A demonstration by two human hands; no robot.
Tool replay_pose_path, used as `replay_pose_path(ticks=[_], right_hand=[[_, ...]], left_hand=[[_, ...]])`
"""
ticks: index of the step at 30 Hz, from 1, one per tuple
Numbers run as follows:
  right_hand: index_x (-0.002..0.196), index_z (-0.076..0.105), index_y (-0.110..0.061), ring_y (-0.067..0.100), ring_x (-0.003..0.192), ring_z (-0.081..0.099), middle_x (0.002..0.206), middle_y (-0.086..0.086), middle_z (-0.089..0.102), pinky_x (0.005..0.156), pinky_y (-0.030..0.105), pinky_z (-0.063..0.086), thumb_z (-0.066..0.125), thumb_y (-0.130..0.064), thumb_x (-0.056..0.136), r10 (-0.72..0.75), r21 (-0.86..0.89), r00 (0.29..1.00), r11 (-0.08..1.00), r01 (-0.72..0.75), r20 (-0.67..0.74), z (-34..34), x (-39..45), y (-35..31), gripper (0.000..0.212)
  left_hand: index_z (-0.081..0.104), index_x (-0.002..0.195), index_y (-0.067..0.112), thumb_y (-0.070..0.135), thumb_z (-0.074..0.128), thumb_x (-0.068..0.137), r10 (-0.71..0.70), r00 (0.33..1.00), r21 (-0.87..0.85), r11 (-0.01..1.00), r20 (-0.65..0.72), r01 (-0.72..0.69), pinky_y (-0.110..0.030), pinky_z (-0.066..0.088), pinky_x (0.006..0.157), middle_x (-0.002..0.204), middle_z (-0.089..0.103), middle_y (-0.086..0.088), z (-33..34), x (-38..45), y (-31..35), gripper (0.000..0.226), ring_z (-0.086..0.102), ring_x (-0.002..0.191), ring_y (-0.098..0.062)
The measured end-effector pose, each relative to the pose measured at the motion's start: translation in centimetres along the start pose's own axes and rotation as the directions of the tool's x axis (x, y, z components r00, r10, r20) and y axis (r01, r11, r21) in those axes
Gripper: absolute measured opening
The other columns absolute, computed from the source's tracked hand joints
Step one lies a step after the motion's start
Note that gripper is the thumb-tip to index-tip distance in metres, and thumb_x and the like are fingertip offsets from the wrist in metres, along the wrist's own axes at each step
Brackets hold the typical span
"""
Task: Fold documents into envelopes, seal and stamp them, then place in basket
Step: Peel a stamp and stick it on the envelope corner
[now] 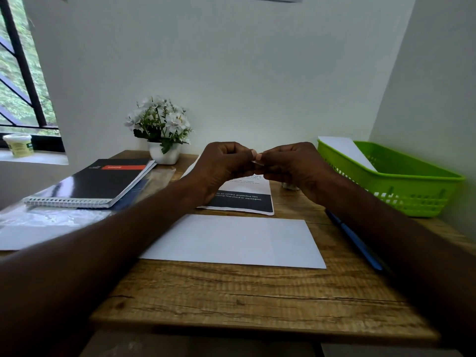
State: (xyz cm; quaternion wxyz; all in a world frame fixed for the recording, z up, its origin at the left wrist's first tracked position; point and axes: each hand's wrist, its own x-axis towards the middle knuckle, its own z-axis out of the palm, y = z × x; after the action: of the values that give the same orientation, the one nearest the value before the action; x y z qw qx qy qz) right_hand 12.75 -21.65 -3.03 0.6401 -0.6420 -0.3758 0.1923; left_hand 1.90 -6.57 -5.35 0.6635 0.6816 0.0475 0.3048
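A white envelope [237, 240] lies flat on the wooden desk [244, 300] in front of me. Above and beyond it, my left hand [221, 166] and my right hand [291, 168] meet fingertip to fingertip and pinch a small pale piece [258, 161] between them; it is too small to identify. Under the hands lies a printed sheet [242, 199] with a black band of white text. A green plastic basket [401, 181] stands at the right rear, with a white envelope [345, 150] leaning inside it.
A black spiral notebook [95, 184] lies at the left on clear plastic sleeves [51, 217]. A white pot of white flowers [162, 132] stands at the back. A blue pen [353, 240] lies right of the envelope. A small object [289, 186] sits behind my right hand.
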Motion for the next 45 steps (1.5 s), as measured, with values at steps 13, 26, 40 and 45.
replay_pose_path(ticks=[13,26,40,45], right_hand=[[0.102,0.075,0.005,0.027,0.090,0.078,0.094,0.017,0.079,0.081,0.033,0.063,0.081,-0.019,0.085,0.009,0.030,1.000,1.000,-0.008,-0.009,0.2,0.0,0.3,0.030],[0.105,0.075,0.005,0.027,0.095,0.077,0.095,0.019,0.078,0.087,0.034,0.062,0.079,-0.020,0.088,0.010,-0.050,0.998,0.999,-0.006,0.069,-0.3,0.0,0.3,0.030],[0.089,0.079,0.001,0.028,0.079,0.078,0.081,0.018,0.077,0.075,0.036,0.063,0.083,-0.026,0.085,-0.102,-0.239,0.992,0.967,0.084,-0.067,0.3,0.3,0.5,0.028],[0.086,0.079,0.000,0.025,0.079,0.078,0.078,0.016,0.077,0.073,0.033,0.063,0.084,-0.033,0.084,-0.108,-0.242,0.991,0.966,0.087,-0.076,0.3,0.1,0.6,0.033]], left_hand=[[0.062,0.086,-0.003,0.014,0.074,0.094,0.084,0.995,0.131,0.988,-0.048,-0.077,-0.033,0.064,0.073,0.073,0.071,-0.016,0.2,-0.1,0.2,0.022,0.077,0.072,-0.025],[0.073,0.099,0.000,0.015,0.072,0.095,-0.018,0.998,0.045,0.999,0.052,0.016,-0.042,0.059,0.096,0.104,0.075,-0.025,-0.6,0.0,-0.3,0.016,0.075,0.099,-0.031],[0.060,0.078,0.006,0.008,0.068,0.097,0.065,0.997,0.131,0.989,-0.028,-0.061,-0.042,0.064,0.083,0.084,0.072,-0.018,0.4,0.2,-0.3,0.021,0.077,0.082,-0.030],[0.061,0.081,0.004,0.009,0.069,0.097,0.044,0.999,0.106,0.994,-0.026,-0.041,-0.046,0.064,0.086,0.084,0.073,-0.017,0.1,0.3,-0.4,0.019,0.077,0.087,-0.034]])
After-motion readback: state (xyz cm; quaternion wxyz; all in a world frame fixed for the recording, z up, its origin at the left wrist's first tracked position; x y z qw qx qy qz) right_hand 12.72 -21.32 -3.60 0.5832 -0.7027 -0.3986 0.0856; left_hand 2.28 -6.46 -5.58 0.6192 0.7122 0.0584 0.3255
